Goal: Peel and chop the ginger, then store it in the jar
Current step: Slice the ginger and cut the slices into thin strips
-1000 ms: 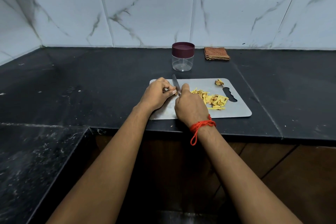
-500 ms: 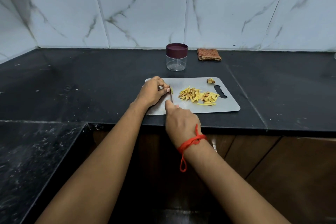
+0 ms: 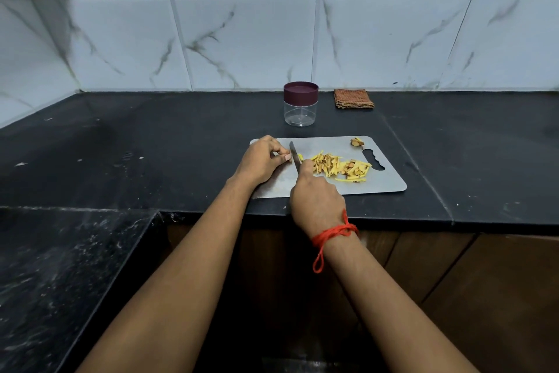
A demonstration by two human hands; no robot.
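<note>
A grey cutting board (image 3: pixel 378 183) lies on the black counter. My right hand (image 3: pixel 316 201) grips a knife (image 3: pixel 294 157), whose blade points away from me and stands on the board. My left hand (image 3: pixel 261 161) pinches a small yellow ginger piece (image 3: pixel 300 157) right against the blade's left side; most of the piece is hidden by my fingers. A pile of yellow ginger strips (image 3: pixel 341 167) lies to the right of the knife. A brownish scrap of ginger (image 3: pixel 357 142) sits at the board's far edge. Behind the board a clear jar (image 3: pixel 300 104) stands with its maroon lid on.
A folded brown checked cloth (image 3: pixel 353 98) lies by the tiled wall, right of the jar. The black counter (image 3: pixel 151 145) stretches left and right of the board, and a lower dark ledge (image 3: pixel 60 266) sits at the near left.
My right hand has moved forward onto the board and the knife blade now stands beside the ginger piece under my left fingers. The view has shifted a little.
</note>
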